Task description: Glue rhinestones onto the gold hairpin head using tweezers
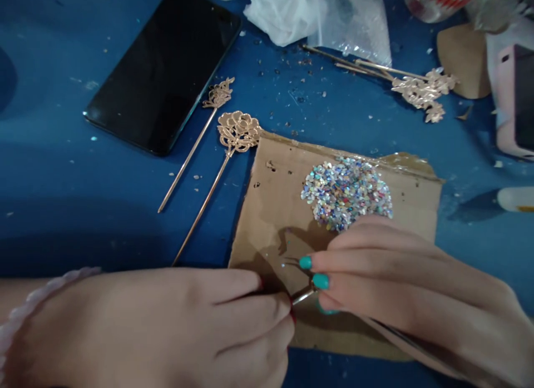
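Note:
My left hand [179, 321], with a pale beaded bracelet at the wrist, is closed with its fingertips on a thin shiny metal rod [303, 296] over the cardboard piece [267, 210]. My right hand [396, 282], with teal nails, pinches tweezers [400, 335]; their thin tips point left, just above the cardboard. The rod's far end disappears under my right fingertips. Beyond my right hand, a pile of small iridescent chips [346, 193] lies on the cardboard. A few tiny chips lie near the tweezer tips.
A black phone [167, 65] lies at upper left, beside two gold flower hairpins [217, 93] [238, 131]. More gold hairpins [425, 90], plastic bags [350, 24] and a pink-edged phone [515, 102] are at the back and right. Small debris dots the blue table [83, 199].

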Demonstrator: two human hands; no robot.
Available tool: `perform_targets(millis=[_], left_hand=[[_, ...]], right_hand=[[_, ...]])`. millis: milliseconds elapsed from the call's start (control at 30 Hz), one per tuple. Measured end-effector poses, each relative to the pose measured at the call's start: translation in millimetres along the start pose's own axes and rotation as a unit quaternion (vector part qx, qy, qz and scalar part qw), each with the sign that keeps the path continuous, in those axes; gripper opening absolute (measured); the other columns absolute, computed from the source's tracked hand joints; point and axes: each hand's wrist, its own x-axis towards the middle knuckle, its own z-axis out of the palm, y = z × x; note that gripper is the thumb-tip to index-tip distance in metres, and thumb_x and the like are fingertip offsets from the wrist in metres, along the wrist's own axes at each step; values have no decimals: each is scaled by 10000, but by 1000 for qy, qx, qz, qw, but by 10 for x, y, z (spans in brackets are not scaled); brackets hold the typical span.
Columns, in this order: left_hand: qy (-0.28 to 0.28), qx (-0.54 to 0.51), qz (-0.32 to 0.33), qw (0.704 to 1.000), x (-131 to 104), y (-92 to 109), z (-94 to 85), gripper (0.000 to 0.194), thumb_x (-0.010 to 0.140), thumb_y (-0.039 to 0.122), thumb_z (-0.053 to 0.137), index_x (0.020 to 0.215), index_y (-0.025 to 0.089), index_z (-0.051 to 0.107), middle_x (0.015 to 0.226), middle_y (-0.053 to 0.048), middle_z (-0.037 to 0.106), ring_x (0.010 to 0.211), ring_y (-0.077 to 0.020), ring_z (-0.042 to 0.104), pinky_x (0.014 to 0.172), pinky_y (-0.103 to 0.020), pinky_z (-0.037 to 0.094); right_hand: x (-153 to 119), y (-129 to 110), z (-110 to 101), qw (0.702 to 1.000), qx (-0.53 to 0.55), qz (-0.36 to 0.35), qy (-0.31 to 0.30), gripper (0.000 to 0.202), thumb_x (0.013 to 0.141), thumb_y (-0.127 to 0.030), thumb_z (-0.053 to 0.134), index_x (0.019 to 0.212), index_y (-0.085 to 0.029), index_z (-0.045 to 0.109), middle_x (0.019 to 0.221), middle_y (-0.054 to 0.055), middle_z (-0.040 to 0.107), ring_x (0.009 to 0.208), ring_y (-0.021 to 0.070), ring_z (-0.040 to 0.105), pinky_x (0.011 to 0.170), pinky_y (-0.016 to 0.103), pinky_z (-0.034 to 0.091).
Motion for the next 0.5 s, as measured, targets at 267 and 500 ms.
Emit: perform_targets(millis=[267,500], left_hand=[[-8,-3,0,1000,22,-6,-28,326,952,444,592,1189,274,738,1227,40,716,1102,-167,616,893,-256,546],[-19,-10,3,1000,32,-22,-34,303,983,406,565,1188,263,735,1216,32,716,1072,-167,621,884,-257,547]], right_hand=[[-21,34,60,1000,6,5,7,187,974,-128,579,1053,-231,713,1070,35,786,1031,181,754,919,289,644],[-89,165,212,995,28,-53,82,239,1028,-230,473,1067,-244,708,1056,52,784,1024,203,757,894,310,658]])
